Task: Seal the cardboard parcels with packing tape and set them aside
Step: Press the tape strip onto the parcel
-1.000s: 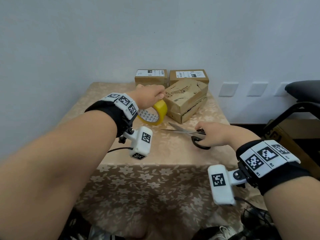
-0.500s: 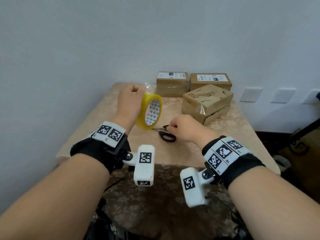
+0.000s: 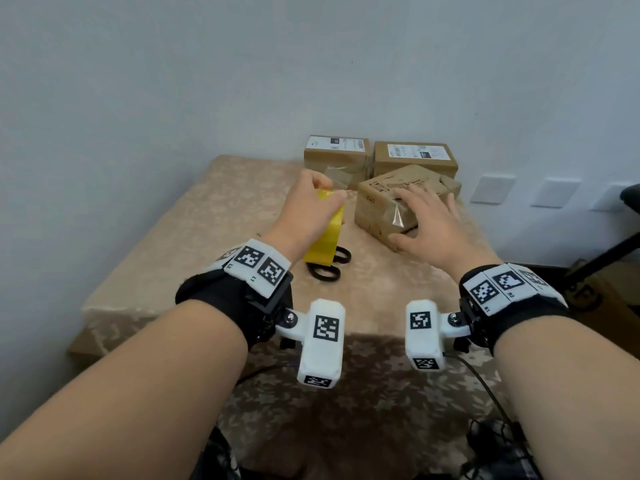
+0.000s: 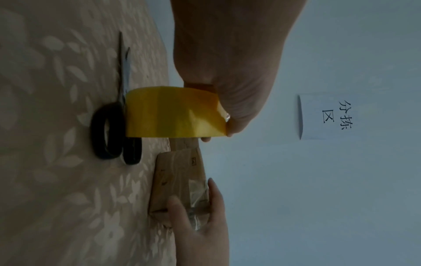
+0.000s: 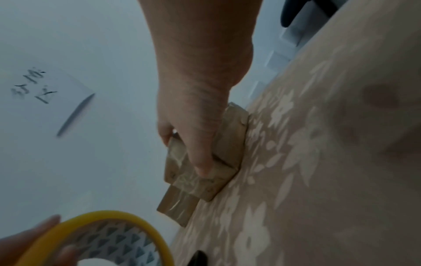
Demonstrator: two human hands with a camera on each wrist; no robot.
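Parcels sit at the far end of a table point(image 3: 194, 216) covered with a beige floral cloth. 2 brown labelled boxes point(image 3: 336, 157) point(image 3: 415, 158) stand side by side against the wall. In front of them, the nearest parcel point(image 3: 377, 206) lies at an angle on another box. The right hand point(image 3: 427, 225) rests on this parcel with fingers spread across its top and the thumb against its near corner. The left hand point(image 3: 306, 211) is raised above the table, gripping a yellow roll of tape point(image 3: 325, 239) by its upper rim. Black-handled scissors point(image 3: 327, 268) lie on the cloth under the roll.
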